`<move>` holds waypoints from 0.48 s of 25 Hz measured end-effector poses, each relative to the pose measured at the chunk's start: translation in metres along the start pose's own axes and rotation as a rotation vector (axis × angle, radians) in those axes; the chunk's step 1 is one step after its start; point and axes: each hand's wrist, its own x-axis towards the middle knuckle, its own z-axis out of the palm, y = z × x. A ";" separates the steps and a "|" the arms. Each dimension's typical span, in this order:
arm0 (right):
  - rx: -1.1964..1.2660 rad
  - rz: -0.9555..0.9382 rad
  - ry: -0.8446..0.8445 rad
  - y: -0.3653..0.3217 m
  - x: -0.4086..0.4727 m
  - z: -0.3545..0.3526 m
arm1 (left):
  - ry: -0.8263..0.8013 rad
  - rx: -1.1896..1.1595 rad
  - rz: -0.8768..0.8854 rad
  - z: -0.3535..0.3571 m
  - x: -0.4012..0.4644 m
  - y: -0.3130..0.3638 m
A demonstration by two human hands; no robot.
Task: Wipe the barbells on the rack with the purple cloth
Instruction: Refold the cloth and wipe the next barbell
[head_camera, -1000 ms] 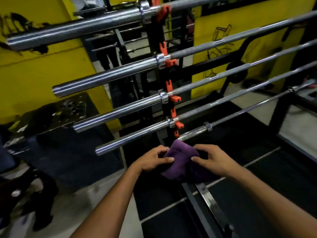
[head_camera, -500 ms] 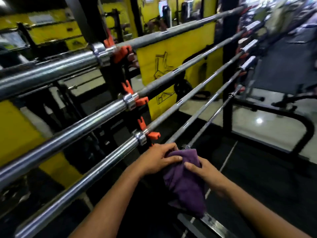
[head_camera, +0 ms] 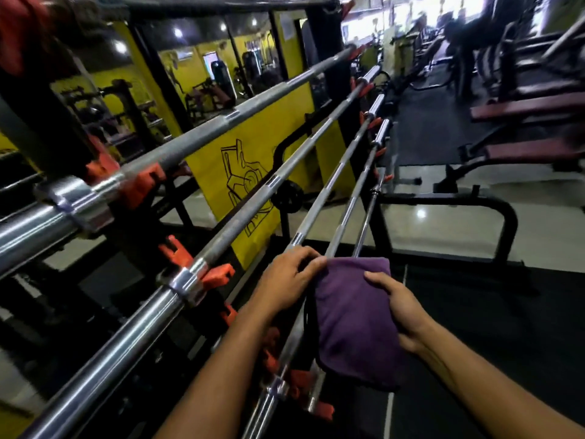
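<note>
From the head view, your purple cloth [head_camera: 354, 318] hangs folded over the lower barbells [head_camera: 343, 213] of the rack [head_camera: 384, 223], at their near end. Your left hand [head_camera: 285, 280] takes its top left edge in a curled-finger grip; your right hand [head_camera: 399, 308] clasps the cloth's right side, thumb on top. Orange hooks [head_camera: 218, 275] cradle the bars.

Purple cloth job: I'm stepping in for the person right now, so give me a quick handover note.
Left hand pinches the folded purple cloth at its top left corner. Right hand grips its right edge. The cloth hangs over the lowest steel barbells on the black rack with orange hooks.
Done: cloth in place.
Left: wiping along each bar; none shows any sign of wiping.
</note>
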 end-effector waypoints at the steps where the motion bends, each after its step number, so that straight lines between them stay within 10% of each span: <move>1: 0.032 -0.019 0.040 -0.007 0.014 -0.001 | -0.010 0.050 0.003 0.002 0.010 -0.014; 12: -0.023 -0.214 0.247 -0.061 0.163 -0.003 | -0.132 0.201 -0.040 0.055 0.075 -0.114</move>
